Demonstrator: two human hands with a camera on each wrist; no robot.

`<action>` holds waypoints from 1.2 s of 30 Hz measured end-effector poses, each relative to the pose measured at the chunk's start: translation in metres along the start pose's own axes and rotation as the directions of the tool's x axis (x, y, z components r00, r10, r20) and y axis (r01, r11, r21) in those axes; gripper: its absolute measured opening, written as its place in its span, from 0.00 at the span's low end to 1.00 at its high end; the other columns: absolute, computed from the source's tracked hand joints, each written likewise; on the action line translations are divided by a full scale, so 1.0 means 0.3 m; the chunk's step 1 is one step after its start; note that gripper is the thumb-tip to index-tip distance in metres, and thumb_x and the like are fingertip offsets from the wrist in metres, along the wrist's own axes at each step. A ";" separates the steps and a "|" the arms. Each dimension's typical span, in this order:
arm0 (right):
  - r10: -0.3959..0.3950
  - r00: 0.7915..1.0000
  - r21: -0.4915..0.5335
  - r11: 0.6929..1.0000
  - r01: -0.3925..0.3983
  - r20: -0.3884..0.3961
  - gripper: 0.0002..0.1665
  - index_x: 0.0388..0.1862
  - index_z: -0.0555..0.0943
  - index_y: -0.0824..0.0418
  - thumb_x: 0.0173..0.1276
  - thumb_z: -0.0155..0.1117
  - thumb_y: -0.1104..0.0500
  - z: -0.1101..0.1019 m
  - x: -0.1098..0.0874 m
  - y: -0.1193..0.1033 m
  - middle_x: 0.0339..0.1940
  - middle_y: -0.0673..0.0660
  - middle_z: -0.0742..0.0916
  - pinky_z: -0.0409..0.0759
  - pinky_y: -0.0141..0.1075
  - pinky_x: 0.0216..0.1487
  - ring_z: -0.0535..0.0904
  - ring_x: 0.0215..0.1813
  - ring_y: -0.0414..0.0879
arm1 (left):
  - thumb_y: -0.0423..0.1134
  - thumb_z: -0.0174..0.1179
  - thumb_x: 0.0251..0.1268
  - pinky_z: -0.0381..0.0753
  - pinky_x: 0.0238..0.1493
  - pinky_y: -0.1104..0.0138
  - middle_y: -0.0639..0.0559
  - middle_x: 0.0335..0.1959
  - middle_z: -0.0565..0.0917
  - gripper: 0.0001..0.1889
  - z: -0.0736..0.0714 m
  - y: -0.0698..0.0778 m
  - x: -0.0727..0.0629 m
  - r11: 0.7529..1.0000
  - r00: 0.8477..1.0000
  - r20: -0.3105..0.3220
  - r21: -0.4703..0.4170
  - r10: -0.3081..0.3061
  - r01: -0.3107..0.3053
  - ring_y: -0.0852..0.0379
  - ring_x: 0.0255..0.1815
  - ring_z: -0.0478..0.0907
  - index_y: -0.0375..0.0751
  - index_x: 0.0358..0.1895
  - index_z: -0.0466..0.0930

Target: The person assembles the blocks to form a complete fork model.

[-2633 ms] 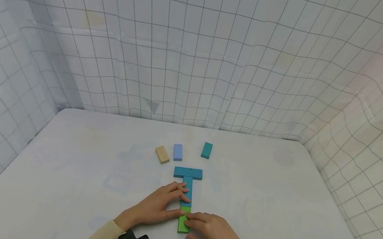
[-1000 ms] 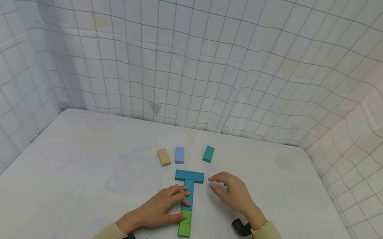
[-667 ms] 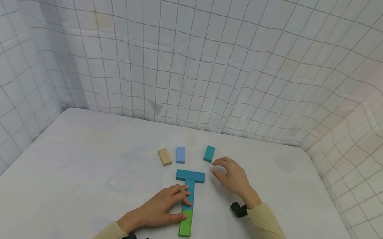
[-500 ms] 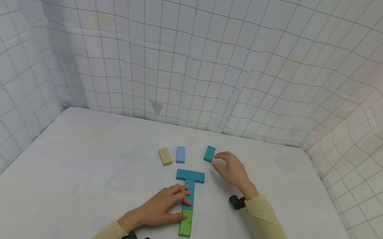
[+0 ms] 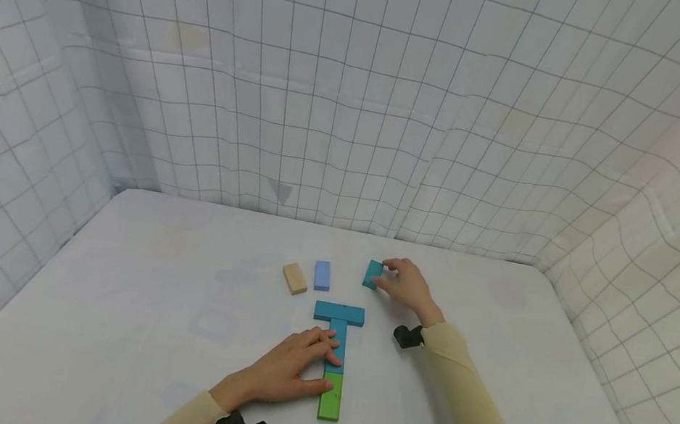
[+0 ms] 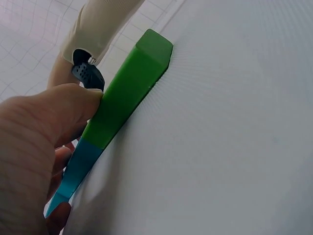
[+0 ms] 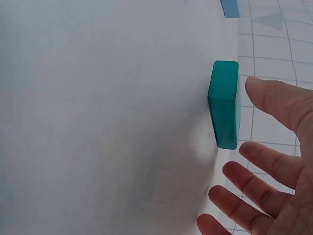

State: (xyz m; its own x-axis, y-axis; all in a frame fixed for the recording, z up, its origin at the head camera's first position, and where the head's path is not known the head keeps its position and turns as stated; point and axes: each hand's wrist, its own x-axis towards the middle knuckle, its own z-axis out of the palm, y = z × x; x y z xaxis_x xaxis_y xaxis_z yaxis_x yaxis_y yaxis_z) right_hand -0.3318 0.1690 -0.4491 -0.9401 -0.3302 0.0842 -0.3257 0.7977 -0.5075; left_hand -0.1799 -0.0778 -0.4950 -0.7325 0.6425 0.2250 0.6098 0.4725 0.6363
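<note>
Teal block (image 5: pixel 373 270) is lying toward the far side of the table (image 5: pixel 133 313) in the head view, where our right hand (image 5: pixel 407 285) is hovering beside it, thumb and fingers parted, while our left hand (image 5: pixel 287 365) is resting relaxed fingers on a blue block (image 5: pixel 341 353) and its thumb on the green block (image 5: pixel 329 406). Left-wrist view: we are seeing that thumb touching the green block without clasping it. Right-wrist view: a gap is showing between thumb and teal block, so we are gripping nothing. Its faces are looking smooth; we are judging it light, rigid, slightly slippery, hardly fragile, and are favouring a pinch at its two short ends.
</note>
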 end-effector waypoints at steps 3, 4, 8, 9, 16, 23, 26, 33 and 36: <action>0.009 1.000 0.000 1.000 -0.009 0.002 0.32 0.59 0.76 0.68 0.62 0.67 0.49 0.006 0.017 -0.005 0.49 0.64 0.79 0.73 0.49 0.48 0.74 0.49 0.58 | 0.57 0.57 0.65 0.61 0.62 0.52 0.58 0.62 0.68 0.14 0.000 -0.002 -0.002 1.000 1.000 -0.003 0.004 0.000 0.000 0.58 0.70 0.55 0.59 0.50 0.76; 0.017 1.000 0.001 1.000 -0.017 0.004 0.33 0.59 0.76 0.68 0.62 0.68 0.48 0.007 0.021 -0.006 0.49 0.65 0.79 0.73 0.49 0.49 0.74 0.49 0.57 | 0.57 0.57 0.65 0.61 0.62 0.52 0.58 0.62 0.68 0.14 0.000 -0.002 -0.001 1.000 1.000 -0.003 0.006 0.001 -0.001 0.58 0.70 0.55 0.59 0.50 0.76; 0.054 0.998 -0.007 0.999 -0.054 0.015 0.35 0.60 0.75 0.66 0.60 0.69 0.46 0.011 0.036 -0.011 0.49 0.64 0.79 0.72 0.49 0.49 0.73 0.50 0.58 | 0.56 0.57 0.65 0.61 0.62 0.52 0.57 0.62 0.68 0.15 0.000 0.002 0.000 1.000 1.000 -0.002 0.004 0.004 -0.004 0.58 0.71 0.55 0.58 0.50 0.76; 0.067 0.998 -0.012 0.998 -0.067 0.018 0.36 0.60 0.76 0.66 0.60 0.69 0.45 0.011 0.040 -0.013 0.49 0.64 0.79 0.72 0.49 0.49 0.73 0.50 0.57 | 0.56 0.57 0.65 0.61 0.62 0.52 0.57 0.62 0.68 0.15 0.000 0.002 0.000 1.000 1.000 -0.003 0.006 0.005 -0.005 0.58 0.71 0.55 0.57 0.50 0.76; 0.117 0.993 -0.059 0.991 -0.117 0.004 0.32 0.54 0.79 0.64 0.61 0.65 0.41 0.022 0.062 -0.026 0.40 0.61 0.81 0.74 0.46 0.40 0.74 0.42 0.54 | 0.55 0.58 0.65 0.62 0.61 0.51 0.56 0.62 0.69 0.14 -0.003 0.007 -0.001 1.000 1.000 -0.016 0.008 0.022 -0.022 0.57 0.70 0.56 0.56 0.50 0.77; 0.184 0.983 -0.104 0.977 -0.184 -0.017 0.33 0.51 0.79 0.63 0.60 0.65 0.38 0.036 0.067 -0.038 0.38 0.58 0.84 0.73 0.49 0.44 0.76 0.42 0.54 | 0.56 0.57 0.65 0.61 0.62 0.52 0.57 0.62 0.68 0.15 0.002 0.000 0.002 1.000 1.000 0.002 0.008 0.014 -0.014 0.59 0.71 0.55 0.57 0.51 0.76; 0.209 0.978 -0.095 0.973 -0.210 -0.016 0.34 0.51 0.78 0.63 0.60 0.64 0.37 0.043 0.063 -0.039 0.40 0.59 0.84 0.71 0.50 0.46 0.77 0.42 0.55 | 0.57 0.57 0.65 0.61 0.62 0.52 0.58 0.62 0.68 0.15 0.003 -0.001 0.001 1.000 1.000 0.002 0.008 0.009 -0.009 0.59 0.71 0.55 0.58 0.51 0.76; 0.252 0.968 -0.039 0.967 -0.252 0.013 0.35 0.51 0.75 0.65 0.59 0.65 0.37 0.049 0.049 -0.040 0.40 0.61 0.84 0.73 0.45 0.41 0.78 0.36 0.51 | 0.56 0.57 0.65 0.60 0.63 0.52 0.57 0.63 0.68 0.15 -0.003 0.004 0.000 1.000 1.000 0.004 0.003 0.001 -0.001 0.59 0.71 0.54 0.57 0.50 0.76; 0.258 0.966 -0.007 0.966 -0.258 0.025 0.34 0.51 0.75 0.65 0.59 0.66 0.38 0.051 0.046 -0.039 0.39 0.60 0.84 0.74 0.42 0.36 0.77 0.34 0.50 | 0.57 0.57 0.65 0.60 0.63 0.52 0.58 0.62 0.68 0.15 -0.002 0.000 -0.001 1.000 1.000 0.001 0.003 0.004 -0.005 0.59 0.71 0.54 0.57 0.50 0.76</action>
State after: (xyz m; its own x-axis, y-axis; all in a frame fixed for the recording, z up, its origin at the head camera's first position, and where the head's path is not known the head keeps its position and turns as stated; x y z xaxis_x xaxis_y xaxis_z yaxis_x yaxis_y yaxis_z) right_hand -0.3396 0.1474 -0.4551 -0.9895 -0.1259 -0.0709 -0.0730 0.8592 -0.5064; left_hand -0.1798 -0.0782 -0.4947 -0.7296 0.6449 0.2274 0.6139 0.4712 0.6334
